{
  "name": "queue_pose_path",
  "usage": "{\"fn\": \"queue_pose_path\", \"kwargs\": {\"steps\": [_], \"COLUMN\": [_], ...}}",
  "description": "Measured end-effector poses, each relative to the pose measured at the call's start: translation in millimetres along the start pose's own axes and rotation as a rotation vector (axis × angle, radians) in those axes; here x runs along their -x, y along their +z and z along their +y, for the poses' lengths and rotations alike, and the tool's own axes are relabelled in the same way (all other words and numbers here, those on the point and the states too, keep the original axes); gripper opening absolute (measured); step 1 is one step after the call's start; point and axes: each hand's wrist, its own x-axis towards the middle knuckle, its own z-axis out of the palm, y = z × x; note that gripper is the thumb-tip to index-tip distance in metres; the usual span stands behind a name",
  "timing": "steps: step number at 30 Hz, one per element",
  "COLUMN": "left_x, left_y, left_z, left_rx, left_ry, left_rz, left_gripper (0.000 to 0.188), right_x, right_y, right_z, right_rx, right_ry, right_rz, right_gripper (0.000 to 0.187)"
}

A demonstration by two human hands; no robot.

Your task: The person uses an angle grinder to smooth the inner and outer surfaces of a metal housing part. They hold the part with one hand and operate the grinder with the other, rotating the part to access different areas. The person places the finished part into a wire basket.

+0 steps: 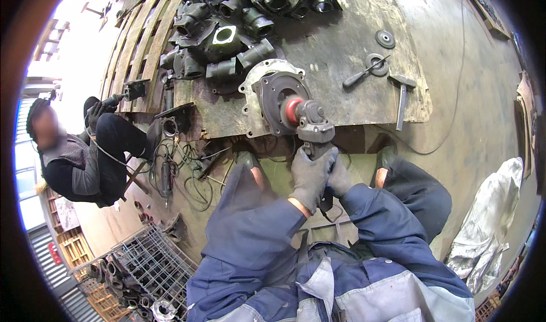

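Observation:
I hold an angle grinder (316, 129) in both gloved hands. My left hand (311, 177) is wrapped round its body just behind the gear head. My right hand (340, 177), partly behind the left, closes on the grinder from the right side. The grinder's red disc (293, 111) is at the opening of a dark round-flanged metal casting (272, 91); whether it touches cannot be made out. Under that casting lies a pale flange plate with bolt holes (256, 77), near the front edge of the worn board (335, 54).
Several dark castings (230, 69) are heaped at the back left. A hammer (401, 97), a dark-handled tool (358, 80) and a disc (385, 38) lie right. Cables (196, 188) tangle on the floor. A crouching co-worker (85, 157) holds a power tool at left, near a wire cage (153, 259).

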Motion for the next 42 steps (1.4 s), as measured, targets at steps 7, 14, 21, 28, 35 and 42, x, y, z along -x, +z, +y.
{"fn": "queue_pose_path", "kwargs": {"steps": [7,14,21,28,35,42], "left_x": [14.0,3.5,-19.8,-14.3,-24.7,-5.8], "left_y": [-0.4,-1.8,2.8,6.5,0.0,0.3], "left_z": [7.5,21.7,39.1,25.2,24.8,20.9], "left_rx": [0.041,0.189,0.085,-0.062,0.065,0.126], "left_ry": [-0.025,0.054,0.025,0.000,0.026,0.079], "left_rz": [0.042,-0.002,-0.035,-0.033,-0.070,0.055], "left_gripper": [0.037,0.037,0.043,0.035,0.038,0.039], "right_x": [1.4,-16.5,-62.0,-47.2,-53.6,-49.3], "right_y": [7.2,7.5,-8.9,-5.5,1.0,-4.8], "right_z": [-11.9,-30.7,-34.3,4.5,3.3,0.4], "right_rx": [0.093,0.073,-0.211,-0.258,-0.235,-0.178], "right_ry": [-0.022,-0.127,0.008,0.045,-0.018,0.001], "right_rz": [0.016,-0.074,-0.204,-0.058,-0.060,-0.206], "right_gripper": [0.038,0.028,0.032,0.015,0.026,0.039]}}
